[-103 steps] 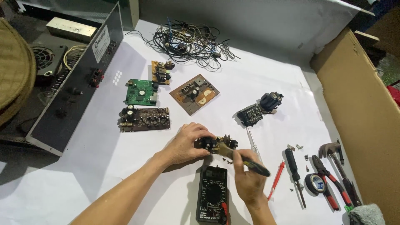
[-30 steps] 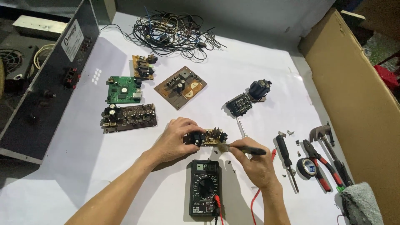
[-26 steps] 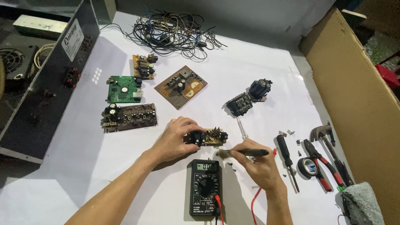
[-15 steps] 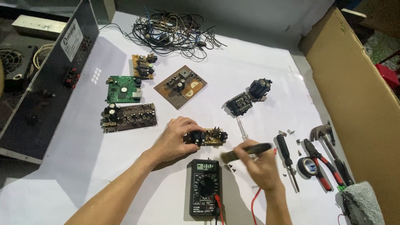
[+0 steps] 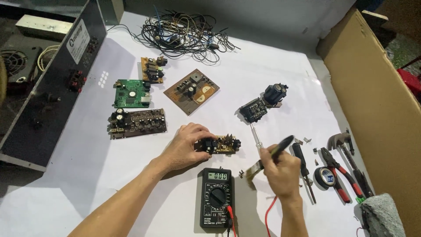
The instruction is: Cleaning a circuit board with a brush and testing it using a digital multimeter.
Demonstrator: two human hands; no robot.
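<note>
Item: small brown circuit board (image 5: 224, 144), mid-table, pinched at its left end by the left hand (image 5: 186, 147). Right hand (image 5: 280, 169), grip closed round a black-handled brush (image 5: 268, 159), bristles near-left, just right of the board. Black multimeter (image 5: 216, 198) near side. Pliers (image 5: 340, 169), tape roll (image 5: 325, 177) at right.

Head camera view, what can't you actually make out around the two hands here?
- Left hand covers the near end of the small circuit board.
- Right hand hides the middle of the brush; bristles blurred.
- Multimeter: leads cut off by the bottom edge.
- Small metal bits near the screwdriver: too small to identify.
</note>
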